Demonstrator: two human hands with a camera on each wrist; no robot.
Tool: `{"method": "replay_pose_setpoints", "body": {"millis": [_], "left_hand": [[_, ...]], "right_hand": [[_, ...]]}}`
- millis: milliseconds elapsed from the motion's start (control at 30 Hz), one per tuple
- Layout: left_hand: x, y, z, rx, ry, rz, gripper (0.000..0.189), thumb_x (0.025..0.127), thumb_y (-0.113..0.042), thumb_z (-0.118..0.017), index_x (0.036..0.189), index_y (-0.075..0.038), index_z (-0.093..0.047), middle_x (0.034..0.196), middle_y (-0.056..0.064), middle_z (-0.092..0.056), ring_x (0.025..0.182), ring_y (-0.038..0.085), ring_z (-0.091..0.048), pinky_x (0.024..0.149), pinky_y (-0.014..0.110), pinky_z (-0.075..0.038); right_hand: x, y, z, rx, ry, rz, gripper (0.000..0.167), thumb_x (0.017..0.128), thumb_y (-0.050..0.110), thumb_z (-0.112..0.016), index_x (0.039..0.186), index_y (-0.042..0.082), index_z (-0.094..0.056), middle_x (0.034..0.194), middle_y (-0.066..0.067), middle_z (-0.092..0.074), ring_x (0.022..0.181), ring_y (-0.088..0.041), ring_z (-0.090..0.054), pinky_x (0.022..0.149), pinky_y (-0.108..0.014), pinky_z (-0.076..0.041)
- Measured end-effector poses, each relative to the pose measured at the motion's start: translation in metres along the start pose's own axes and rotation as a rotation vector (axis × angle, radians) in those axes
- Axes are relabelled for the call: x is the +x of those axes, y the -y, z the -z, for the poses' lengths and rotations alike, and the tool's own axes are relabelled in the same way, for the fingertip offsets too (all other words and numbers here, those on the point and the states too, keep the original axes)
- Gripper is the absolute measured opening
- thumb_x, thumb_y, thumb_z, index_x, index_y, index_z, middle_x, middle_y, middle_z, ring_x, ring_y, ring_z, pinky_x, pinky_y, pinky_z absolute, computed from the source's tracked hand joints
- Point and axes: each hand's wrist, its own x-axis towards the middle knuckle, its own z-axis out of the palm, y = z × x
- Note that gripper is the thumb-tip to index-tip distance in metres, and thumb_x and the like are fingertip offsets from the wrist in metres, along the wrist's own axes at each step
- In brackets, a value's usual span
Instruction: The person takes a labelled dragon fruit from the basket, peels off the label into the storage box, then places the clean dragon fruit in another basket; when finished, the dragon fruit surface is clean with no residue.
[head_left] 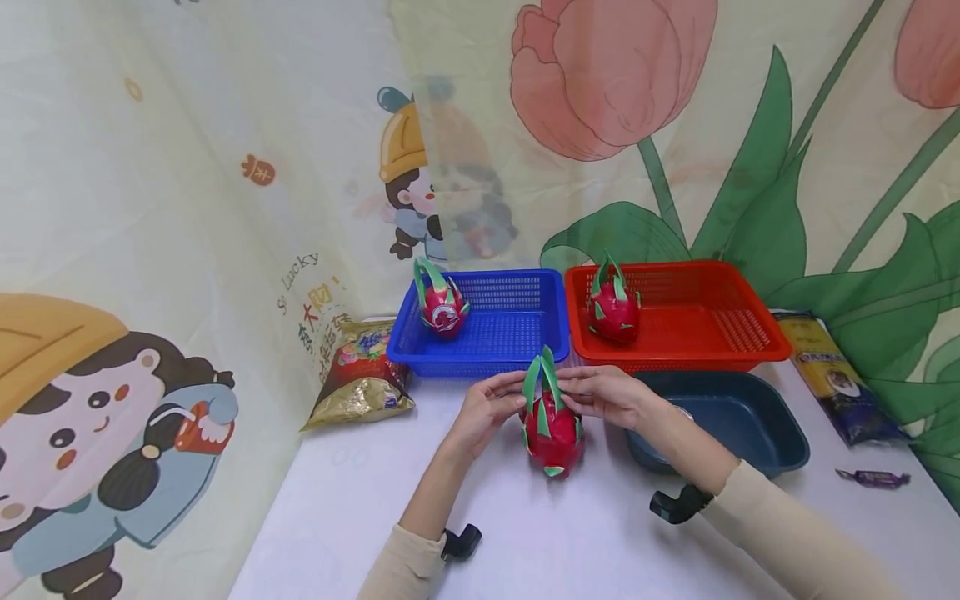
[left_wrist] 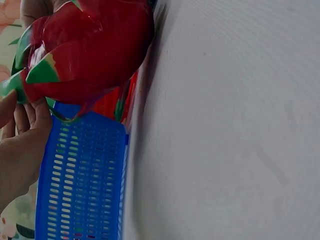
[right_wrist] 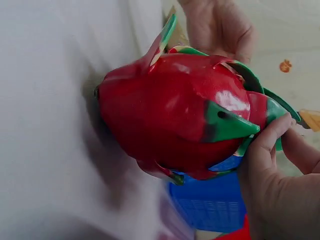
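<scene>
A red dragon fruit (head_left: 553,437) with green-tipped scales stands upright on the white table, its long green leaves pointing up. On its left side my left hand (head_left: 483,417) pinches the leafy top; in the left wrist view the thumb and fingers of that hand (left_wrist: 22,150) close on a green leaf tip. From the other side my right hand (head_left: 611,396) pinches a green leaf, clearly seen in the right wrist view, where the hand (right_wrist: 277,185) lies beside the fruit (right_wrist: 170,110). Two more dragon fruits sit in baskets: one (head_left: 444,310) in the blue basket (head_left: 480,368), one (head_left: 615,312) in the red basket (head_left: 675,364).
A dark blue basin (head_left: 795,450) stands in front of the red basket, partly behind my right forearm. A gold and red snack bag (head_left: 363,375) leans left of the blue basket. At the right lie a yellow and blue packet (head_left: 840,375) and a purple wrapped candy (head_left: 873,478).
</scene>
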Motion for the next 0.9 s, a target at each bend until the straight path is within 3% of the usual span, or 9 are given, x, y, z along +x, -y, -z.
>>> {"method": "replay_pose_setpoints", "body": {"millis": [200,333,467,533,633,767,900], "left_hand": [[0.007,-0.004,-0.014,-0.079,0.030,-0.029,0.041,0.100,0.005,-0.059,0.140,0.011,-0.055,0.118,0.009,-0.073,0.109,0.018,-0.070,0.098,0.030,-0.058],[0.017,-0.008,-0.025,-0.238,-0.037,-0.026,0.030,0.103,0.003,-0.057,0.132,0.011,-0.061,0.107,0.007,-0.073,0.099,0.017,-0.072,0.097,0.030,-0.059],[0.028,-0.009,-0.036,-0.292,-0.118,0.023,0.017,0.104,0.002,-0.058,0.116,0.004,-0.070,0.102,0.008,-0.074,0.095,0.017,-0.073,0.095,0.034,-0.061],[0.032,-0.006,-0.042,-0.276,-0.143,0.070,0.017,0.104,0.001,-0.059,0.115,0.002,-0.071,0.104,0.009,-0.076,0.097,0.019,-0.074,0.096,0.039,-0.060],[0.037,0.000,-0.050,-0.271,-0.145,0.126,0.023,0.104,0.000,-0.057,0.123,0.009,-0.067,0.114,0.018,-0.075,0.107,0.027,-0.074,0.102,0.047,-0.057],[0.043,0.008,-0.060,-0.288,-0.122,0.158,0.035,0.105,0.000,-0.054,0.135,0.018,-0.056,0.131,0.032,-0.065,0.122,0.039,-0.067,0.107,0.054,-0.051],[0.048,0.014,-0.067,-0.352,-0.097,0.177,0.040,0.106,-0.003,-0.053,0.140,0.020,-0.050,0.141,0.038,-0.054,0.132,0.047,-0.056,0.112,0.058,-0.044]], "right_hand": [[-0.019,0.019,0.004,-0.029,-0.027,0.063,0.045,0.103,0.007,-0.066,0.146,-0.002,-0.056,0.102,-0.005,-0.078,0.086,-0.016,-0.075,0.084,-0.027,-0.063],[-0.034,0.042,0.008,-0.031,-0.027,0.099,0.042,0.104,0.008,-0.064,0.144,-0.001,-0.056,0.102,-0.004,-0.077,0.084,-0.015,-0.073,0.083,-0.025,-0.062],[-0.050,0.068,0.017,0.009,-0.021,0.148,0.029,0.105,0.009,-0.061,0.133,0.004,-0.063,0.104,-0.004,-0.075,0.085,-0.015,-0.071,0.082,-0.024,-0.062],[-0.057,0.081,0.023,0.029,-0.019,0.172,0.021,0.105,0.009,-0.061,0.124,0.007,-0.070,0.105,-0.005,-0.075,0.084,-0.015,-0.071,0.081,-0.023,-0.062],[-0.066,0.101,0.034,0.049,-0.025,0.196,0.017,0.105,0.008,-0.060,0.113,0.011,-0.075,0.104,-0.005,-0.076,0.085,-0.016,-0.072,0.080,-0.023,-0.062],[-0.073,0.126,0.048,0.057,-0.057,0.216,0.017,0.105,0.009,-0.061,0.108,0.013,-0.078,0.102,-0.004,-0.077,0.085,-0.016,-0.073,0.079,-0.023,-0.062],[-0.074,0.144,0.062,0.067,-0.096,0.233,0.016,0.103,0.008,-0.063,0.106,0.012,-0.078,0.101,-0.004,-0.077,0.085,-0.017,-0.073,0.078,-0.024,-0.063]]}}
